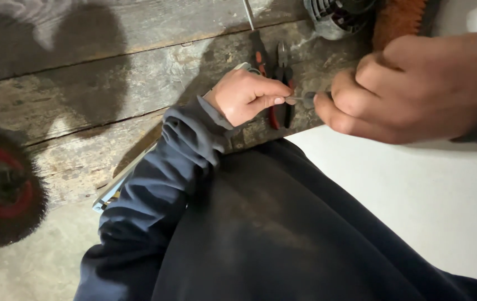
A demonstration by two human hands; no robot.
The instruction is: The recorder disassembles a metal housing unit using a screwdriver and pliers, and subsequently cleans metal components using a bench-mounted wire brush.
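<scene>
Fingers of my left hand and right hand both pinch a small grey metal piece between them, above the rough wooden bench. I judge it could slip free; it's smooth and tiny. Red-handled pliers lie just beneath, bristly wire wheel far left.

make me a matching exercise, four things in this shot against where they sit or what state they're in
Things:
1. wire brush wheel
2. pliers
3. small metal part
4. motor housing

Places or states:
A. top edge, partly cut off
B. pinched between left hand and right hand
C. far left, red centre
D. lying on the plank behind the left hand

Pairs: 1-C, 2-D, 3-B, 4-A
</scene>
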